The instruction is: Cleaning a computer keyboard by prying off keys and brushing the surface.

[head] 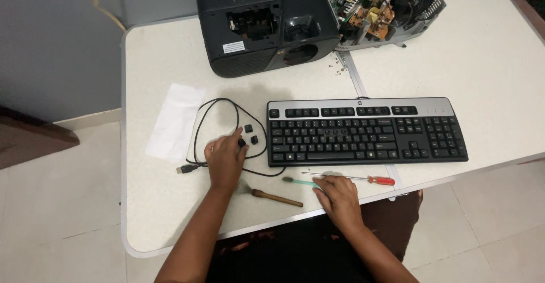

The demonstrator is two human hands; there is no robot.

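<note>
Here, head view:
Left hand (225,159): fingers curled on a black keycap (242,143), pinching it against the surface (159,203), left of the keyboard (363,131).
Keycaps: two more (248,128) lie just beside; light, stiff, slick, so likely best nipped at the sides.
Right hand (339,196): fingers closed on a green toothbrush (300,181), near the screwdriver (363,177).

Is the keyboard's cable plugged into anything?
No, unplugged. The cable's plug lies loose on the table, beside the left hand.
</note>
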